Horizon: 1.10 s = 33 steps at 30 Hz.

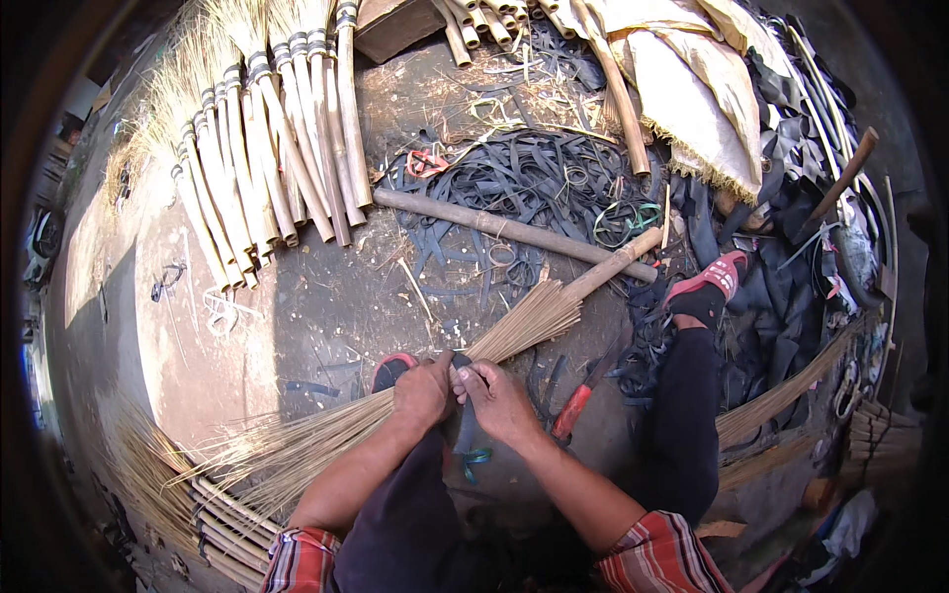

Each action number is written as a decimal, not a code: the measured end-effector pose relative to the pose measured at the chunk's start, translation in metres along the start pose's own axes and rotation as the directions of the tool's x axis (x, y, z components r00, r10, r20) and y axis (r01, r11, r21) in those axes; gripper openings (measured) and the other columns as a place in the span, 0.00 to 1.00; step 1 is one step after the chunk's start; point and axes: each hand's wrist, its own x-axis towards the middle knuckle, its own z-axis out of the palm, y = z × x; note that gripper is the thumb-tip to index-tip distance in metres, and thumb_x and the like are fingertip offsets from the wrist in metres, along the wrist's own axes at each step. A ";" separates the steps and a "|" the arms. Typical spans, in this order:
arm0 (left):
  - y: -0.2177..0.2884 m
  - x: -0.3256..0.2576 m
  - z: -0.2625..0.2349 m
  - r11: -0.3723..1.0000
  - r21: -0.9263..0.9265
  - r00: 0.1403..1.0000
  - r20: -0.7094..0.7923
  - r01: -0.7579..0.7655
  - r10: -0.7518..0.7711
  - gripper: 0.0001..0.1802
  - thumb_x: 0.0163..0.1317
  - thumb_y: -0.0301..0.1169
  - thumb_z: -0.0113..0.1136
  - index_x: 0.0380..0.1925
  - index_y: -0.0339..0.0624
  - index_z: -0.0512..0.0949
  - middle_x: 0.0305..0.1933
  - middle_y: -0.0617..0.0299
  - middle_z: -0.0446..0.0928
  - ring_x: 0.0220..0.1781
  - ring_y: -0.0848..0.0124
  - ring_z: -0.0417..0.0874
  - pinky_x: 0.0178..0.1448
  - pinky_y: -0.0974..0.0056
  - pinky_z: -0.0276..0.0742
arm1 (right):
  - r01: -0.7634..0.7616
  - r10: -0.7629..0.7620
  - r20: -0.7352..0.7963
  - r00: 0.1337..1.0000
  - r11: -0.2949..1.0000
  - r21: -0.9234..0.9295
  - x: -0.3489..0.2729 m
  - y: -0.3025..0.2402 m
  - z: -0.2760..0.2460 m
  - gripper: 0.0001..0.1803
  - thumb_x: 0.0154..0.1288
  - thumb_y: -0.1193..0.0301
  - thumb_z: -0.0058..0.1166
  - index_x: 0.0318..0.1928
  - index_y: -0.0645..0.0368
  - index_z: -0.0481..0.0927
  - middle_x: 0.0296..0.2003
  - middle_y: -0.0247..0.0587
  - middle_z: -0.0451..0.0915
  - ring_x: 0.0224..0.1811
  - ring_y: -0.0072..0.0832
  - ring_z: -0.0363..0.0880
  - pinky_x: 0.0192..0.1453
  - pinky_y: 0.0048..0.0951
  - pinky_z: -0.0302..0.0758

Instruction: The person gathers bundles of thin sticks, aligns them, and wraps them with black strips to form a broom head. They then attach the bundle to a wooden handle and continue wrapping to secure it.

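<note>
A broom of thin straw-coloured bristles point(529, 321) lies slanting across my lap, its wooden handle point(618, 262) pointing up and to the right. My left hand point(423, 390) is closed around the middle of the bristle bundle. Close beside it, my right hand point(499, 403) pinches a black rubber strip point(467, 430) at the bundle, and the strip's loose end hangs down between my arms. How far the strip goes round the bristles is hidden by my fingers. A knife with a red handle point(571, 413) lies just right of my right hand.
Finished brooms point(267, 148) lie in a row at the far left. A wooden pole point(514, 229) lies before a heap of black rubber strips point(534, 178). At the right are a pale sack point(692, 99) and rubber scraps; more bristles and sticks point(232, 529) lie near left.
</note>
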 end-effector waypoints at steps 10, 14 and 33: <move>0.000 0.005 -0.036 0.982 -0.180 0.982 0.186 0.061 -0.027 0.44 0.67 0.68 0.60 0.62 0.38 0.80 0.49 0.35 0.86 0.55 0.41 0.88 0.57 0.46 0.84 | -0.452 0.328 0.378 0.866 0.838 0.306 -0.082 0.036 -0.020 0.14 0.87 0.65 0.44 0.58 0.63 0.76 0.32 0.32 0.73 0.32 0.19 0.71 0.37 0.26 0.72; -0.014 0.004 -0.054 0.907 -0.421 0.963 0.245 0.004 0.109 0.46 0.65 0.71 0.62 0.54 0.32 0.85 0.49 0.44 0.89 0.50 0.52 0.91 0.54 0.53 0.84 | -0.356 0.335 0.328 0.883 0.935 0.002 -0.065 0.082 -0.016 0.14 0.85 0.66 0.46 0.54 0.62 0.80 0.40 0.41 0.83 0.41 0.29 0.82 0.47 0.34 0.78; 0.015 0.003 -0.025 0.993 -0.119 0.997 0.070 -0.013 0.021 0.38 0.63 0.49 0.70 0.61 0.28 0.74 0.47 0.33 0.86 0.49 0.38 0.89 0.53 0.41 0.85 | 0.403 -0.316 0.258 0.913 0.608 -0.684 0.035 -0.006 -0.042 0.12 0.72 0.67 0.57 0.50 0.59 0.82 0.42 0.53 0.83 0.48 0.53 0.87 0.51 0.51 0.83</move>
